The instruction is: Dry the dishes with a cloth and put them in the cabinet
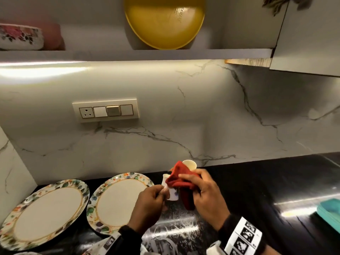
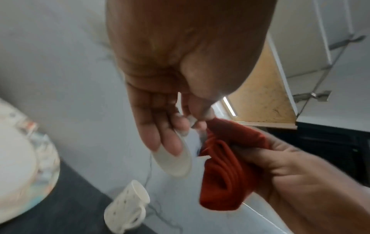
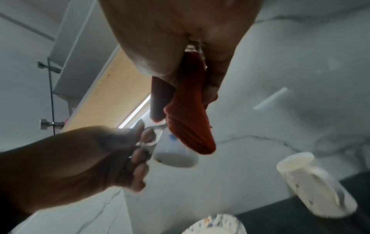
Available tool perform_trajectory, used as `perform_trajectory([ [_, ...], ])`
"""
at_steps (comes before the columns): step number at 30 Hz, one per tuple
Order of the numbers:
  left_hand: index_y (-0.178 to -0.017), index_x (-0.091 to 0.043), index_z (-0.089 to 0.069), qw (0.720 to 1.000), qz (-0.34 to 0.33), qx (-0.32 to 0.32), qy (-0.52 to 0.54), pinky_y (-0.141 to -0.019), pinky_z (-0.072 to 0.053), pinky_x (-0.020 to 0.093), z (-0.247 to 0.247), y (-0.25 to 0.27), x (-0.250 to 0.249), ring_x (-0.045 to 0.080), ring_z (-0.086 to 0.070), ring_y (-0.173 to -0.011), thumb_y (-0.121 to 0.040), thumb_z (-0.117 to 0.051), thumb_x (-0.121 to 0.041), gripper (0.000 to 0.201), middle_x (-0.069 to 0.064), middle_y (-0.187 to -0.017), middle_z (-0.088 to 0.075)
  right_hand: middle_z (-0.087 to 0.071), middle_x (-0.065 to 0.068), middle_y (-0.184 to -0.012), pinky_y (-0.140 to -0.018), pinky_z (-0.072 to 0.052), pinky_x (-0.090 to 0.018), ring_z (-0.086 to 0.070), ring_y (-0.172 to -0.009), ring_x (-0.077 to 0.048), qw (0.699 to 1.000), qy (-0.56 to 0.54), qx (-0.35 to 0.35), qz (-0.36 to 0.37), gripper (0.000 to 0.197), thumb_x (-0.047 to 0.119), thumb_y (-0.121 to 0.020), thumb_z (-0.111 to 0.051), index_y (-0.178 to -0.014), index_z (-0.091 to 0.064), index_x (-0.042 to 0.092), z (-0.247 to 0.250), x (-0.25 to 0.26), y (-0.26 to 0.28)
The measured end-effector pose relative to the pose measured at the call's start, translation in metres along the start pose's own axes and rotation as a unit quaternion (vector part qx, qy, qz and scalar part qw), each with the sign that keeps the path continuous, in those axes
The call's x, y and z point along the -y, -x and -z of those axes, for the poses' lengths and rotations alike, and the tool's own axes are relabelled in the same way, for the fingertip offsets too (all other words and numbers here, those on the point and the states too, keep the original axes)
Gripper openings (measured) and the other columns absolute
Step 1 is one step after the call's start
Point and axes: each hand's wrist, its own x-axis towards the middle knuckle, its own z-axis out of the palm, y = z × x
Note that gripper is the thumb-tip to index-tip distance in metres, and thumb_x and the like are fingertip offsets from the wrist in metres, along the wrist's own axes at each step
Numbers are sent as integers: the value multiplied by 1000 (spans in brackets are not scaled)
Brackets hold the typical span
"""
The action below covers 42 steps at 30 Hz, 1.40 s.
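Observation:
My left hand (image 1: 160,192) pinches the handle of a small white mug (image 1: 172,195) held just above the black counter. My right hand (image 1: 191,184) grips a red cloth (image 1: 181,179) and presses it over the mug's side and top. The left wrist view shows the mug (image 2: 174,164) tipped, its round base facing out beside the bunched cloth (image 2: 230,174). In the right wrist view the cloth (image 3: 188,118) hangs from my fist over the mug (image 3: 176,156). A second white mug (image 1: 190,164) stands behind, by the wall. Two floral-rimmed plates (image 1: 46,212) (image 1: 117,199) lie at left.
The open cabinet shelf (image 1: 165,54) overhead holds an upright yellow plate (image 1: 163,23) and a floral bowl (image 1: 20,36). Its door (image 1: 309,34) stands open at the upper right. A switch panel (image 1: 105,109) is on the marble wall. A folded teal cloth (image 1: 331,208) lies at the far right.

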Motion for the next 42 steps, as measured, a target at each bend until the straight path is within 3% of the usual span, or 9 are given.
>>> perform_trajectory([
  [4, -63, -18, -61, 994, -30, 54, -87, -64, -55, 34, 12, -9, -18, 15, -67, -52, -92, -54, -10, 30, -3, -49, -62, -47, 10, -127, -103, -37, -15, -49, -113, -6, 976, 85, 183, 80, 46, 11, -88, -55, -119, -63, 44, 27, 6, -38],
  [11, -59, -27, -60, 982, -100, 22, -158, -56, -44, 31, 8, -5, -9, 7, -48, -53, -83, -60, -20, 25, -6, -55, -55, -60, 5, -125, -96, -43, -24, -55, -112, -15, 871, 195, 450, -35, 58, -1, -85, -42, -129, -59, 33, 24, 26, -79],
  [17, -80, -15, -76, 972, -78, -87, -204, -58, -44, 22, -5, -4, 2, 8, -57, -63, -86, -64, -12, 13, -3, -69, -67, -65, -20, -112, -65, -47, -26, -60, -86, -25, 860, 91, 432, -257, 34, 4, -90, -42, -118, -62, 2, -2, 3, -69],
  [22, -78, -18, -76, 959, -67, -121, -248, -62, -48, 31, -25, -5, 22, 13, -59, -66, -84, -68, -15, 10, -1, -71, -69, -60, -27, -122, -93, -53, -39, -61, -111, -38, 849, -13, 392, -353, 35, 13, -95, -44, -118, -58, -8, -23, -27, -55],
  [27, -77, -23, -77, 977, 0, -115, -182, -56, -51, 22, -39, -5, 22, 2, -62, -55, -86, -68, -34, 17, -10, -63, -70, -62, -15, -66, -41, -47, -22, -58, -41, -18, 813, -1, 422, -401, 10, 7, -81, -51, -82, -61, 4, -1, -44, -39],
  [33, -84, -7, -76, 984, 147, -84, 50, -55, -54, 22, -46, -14, 23, 19, -68, -65, -91, -63, -16, 17, 13, -69, -72, -68, -7, -113, -77, -48, -27, -56, -81, -15, 737, 274, 561, -258, 37, 33, -85, -66, -115, -68, 13, 25, -84, -13],
  [35, -85, -6, -75, 984, 146, -68, 76, -57, -54, 21, -51, -15, 16, 21, -68, -68, -91, -61, -11, 16, 15, -74, -73, -71, -7, -107, -78, -50, -26, -59, -81, -15, 784, 256, 506, -251, 33, 37, -85, -65, -107, -71, 12, 31, -85, -18],
  [38, -88, -13, -76, 992, 94, -71, -37, -57, -50, 12, -54, -21, 8, 5, -67, -68, -91, -61, -10, 15, 2, -81, -74, -73, -7, -80, -51, -47, -19, -61, -53, -9, 881, 62, 342, -321, 21, 29, -88, -63, -77, -69, 12, 35, -81, -39],
  [42, -84, -21, -76, 978, 48, -62, -193, -62, -49, 13, -62, -20, -10, 1, -63, -67, -85, -67, -16, 11, -10, -73, -71, -58, 4, -48, -31, -29, -12, -44, -30, -1, 870, -126, 312, -361, 31, 28, -96, -57, -71, -59, 9, 37, -57, -70],
])
